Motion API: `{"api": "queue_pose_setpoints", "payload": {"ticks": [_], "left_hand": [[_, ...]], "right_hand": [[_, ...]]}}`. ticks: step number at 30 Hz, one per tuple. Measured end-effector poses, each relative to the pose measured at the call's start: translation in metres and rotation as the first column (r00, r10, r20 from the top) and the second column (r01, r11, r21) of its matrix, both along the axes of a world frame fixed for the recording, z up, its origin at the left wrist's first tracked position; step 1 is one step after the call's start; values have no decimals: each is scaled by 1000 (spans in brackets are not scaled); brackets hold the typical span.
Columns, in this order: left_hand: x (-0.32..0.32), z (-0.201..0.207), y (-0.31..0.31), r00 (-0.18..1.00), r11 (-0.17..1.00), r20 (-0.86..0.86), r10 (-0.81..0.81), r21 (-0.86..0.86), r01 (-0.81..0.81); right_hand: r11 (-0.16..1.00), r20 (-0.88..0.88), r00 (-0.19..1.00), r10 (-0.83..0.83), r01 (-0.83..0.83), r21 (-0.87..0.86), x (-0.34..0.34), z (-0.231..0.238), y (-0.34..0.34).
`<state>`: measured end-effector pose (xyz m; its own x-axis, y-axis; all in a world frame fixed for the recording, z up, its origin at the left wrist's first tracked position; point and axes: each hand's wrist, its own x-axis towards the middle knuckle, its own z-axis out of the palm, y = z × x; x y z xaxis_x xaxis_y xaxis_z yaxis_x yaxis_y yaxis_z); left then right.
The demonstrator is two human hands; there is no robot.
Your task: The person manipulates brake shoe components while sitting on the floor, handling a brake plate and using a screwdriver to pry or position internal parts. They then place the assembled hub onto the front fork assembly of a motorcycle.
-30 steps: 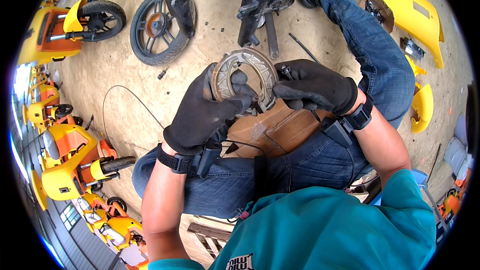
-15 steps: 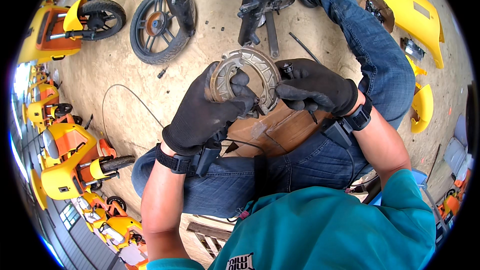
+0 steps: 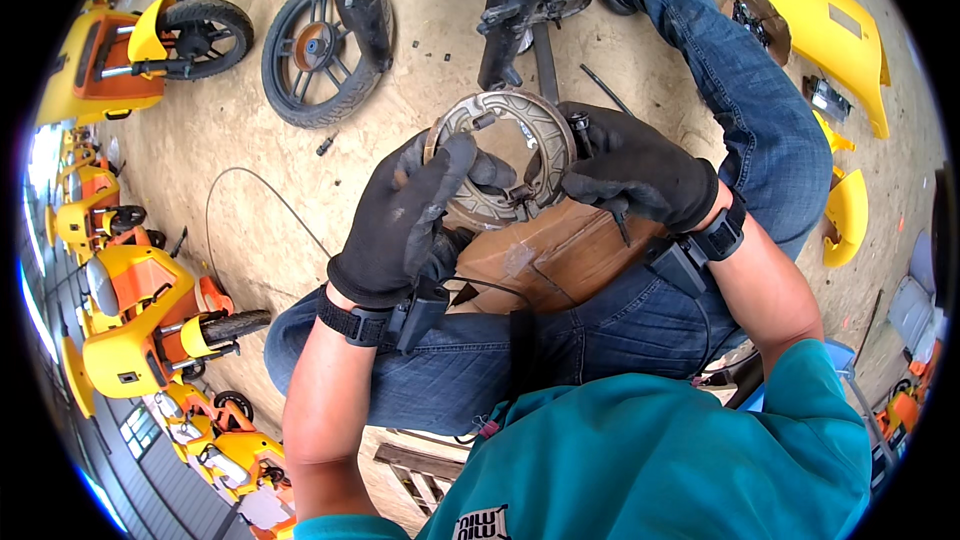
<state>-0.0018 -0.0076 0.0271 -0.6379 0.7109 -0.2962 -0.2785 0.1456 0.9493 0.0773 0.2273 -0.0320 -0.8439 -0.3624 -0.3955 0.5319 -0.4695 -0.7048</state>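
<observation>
Pale floor backs a lettered shirt; left hand grips a metal ring, right hand a dark piece.

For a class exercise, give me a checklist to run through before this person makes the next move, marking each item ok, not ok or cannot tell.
1. Left grip holds the brake shoes: ok, at their left side.
2. Right grip holds the dark part: ok; an end shows below the fingers.
3. Right grip touching the brake shoes: cannot tell; it is close by their right edge.
4. Both grips gloved: ok, in black.
5. A grip free for something else: not ok, both are occupied.
6. Wheel apart from both grips: ok, beyond them on the left.
</observation>
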Motion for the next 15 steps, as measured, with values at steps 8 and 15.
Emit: {"api": "queue_pose_setpoints", "payload": {"ticks": [8, 15], "left_hand": [[-6, -35, -31, 565, 952, -776, -283, -300, 64], [-6, -26, -26, 388, 919, -849, -359, -394, -13]], "right_hand": [[997, 39, 999, 27, -30, 76, 1, 3, 4], [990, 85, 995, -42, 30, 139, 0, 11, 1]]}}
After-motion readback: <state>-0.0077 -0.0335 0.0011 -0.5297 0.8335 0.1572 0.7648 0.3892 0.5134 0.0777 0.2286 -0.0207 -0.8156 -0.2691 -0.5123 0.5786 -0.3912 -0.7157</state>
